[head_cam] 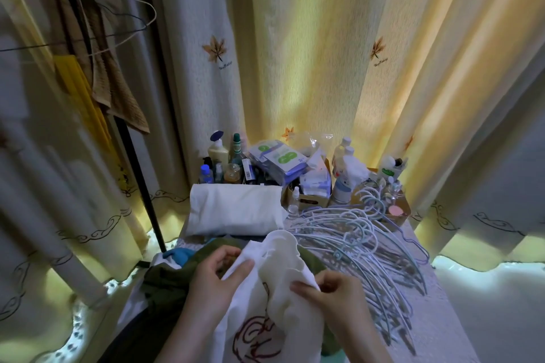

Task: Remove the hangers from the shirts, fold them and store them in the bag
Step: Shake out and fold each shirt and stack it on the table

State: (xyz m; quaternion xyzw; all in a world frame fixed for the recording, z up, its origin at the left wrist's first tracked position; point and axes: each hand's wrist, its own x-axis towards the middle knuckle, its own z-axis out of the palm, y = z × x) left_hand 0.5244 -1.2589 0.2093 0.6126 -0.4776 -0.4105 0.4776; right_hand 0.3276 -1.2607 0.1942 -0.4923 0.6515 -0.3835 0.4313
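Note:
A white shirt (283, 312) with a dark red printed drawing lies in front of me over a heap of clothes. A white hanger hook (280, 240) sticks up out of its collar. My left hand (216, 277) pinches the shirt's fabric at the left of the neck. My right hand (327, 292) grips the fabric at the right of the neck. A pile of several pale blue hangers (371, 247) lies to the right on the bed. No bag shows in this view.
Dark green and blue clothes (168, 277) lie under the shirt at the left. A white pillow (236, 209) sits behind, with bottles and packets (280, 165) beyond it against the curtain. A clothes rack pole (138, 183) with wire hangers stands at the left.

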